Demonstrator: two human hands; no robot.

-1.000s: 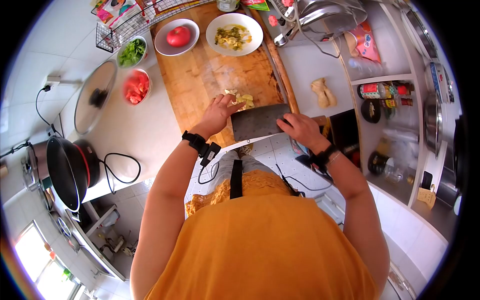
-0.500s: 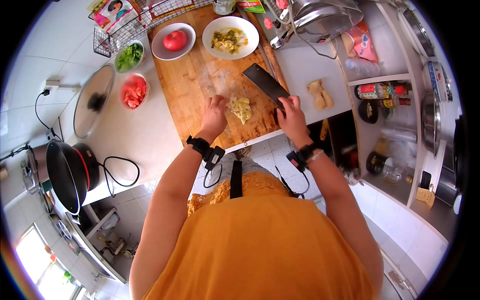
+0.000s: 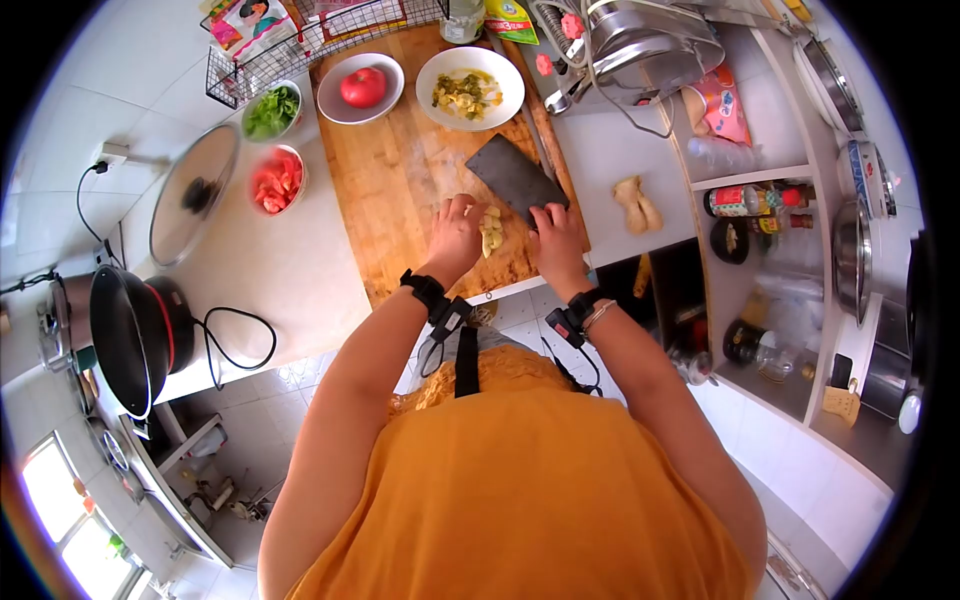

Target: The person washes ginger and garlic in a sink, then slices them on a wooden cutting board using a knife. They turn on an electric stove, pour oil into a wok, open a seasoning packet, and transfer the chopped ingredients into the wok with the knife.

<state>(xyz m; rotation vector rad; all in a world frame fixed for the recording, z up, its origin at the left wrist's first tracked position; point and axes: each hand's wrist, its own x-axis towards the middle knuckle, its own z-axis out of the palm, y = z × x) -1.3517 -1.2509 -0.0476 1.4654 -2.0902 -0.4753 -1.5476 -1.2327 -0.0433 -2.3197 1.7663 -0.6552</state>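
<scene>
On the wooden cutting board (image 3: 375, 180), a small pile of pale yellow slices (image 3: 491, 232) lies between my hands; they look like garlic or ginger. My left hand (image 3: 456, 232) is at the pile's left side, its fingers curled and close together; their tips cover whatever they touch. In my right hand (image 3: 553, 238) is a cleaver (image 3: 512, 175), gripped at its near end. The broad dark blade slants up and left over the board, just beyond the slices. My fingers hide the handle.
Behind the blade stand a plate of chopped yellow-green food (image 3: 503, 85) and a bowl with a tomato (image 3: 363, 88). Bowls of cut tomato (image 3: 275, 180) and greens (image 3: 271, 112) are left of the board. A ginger root (image 3: 637, 205) lies right. A black pan (image 3: 125, 340) is far left.
My left hand has moved right, against the slices, covering part of them. My right hand has shifted left with the cleaver, whose blade now shows more of its broad face.
</scene>
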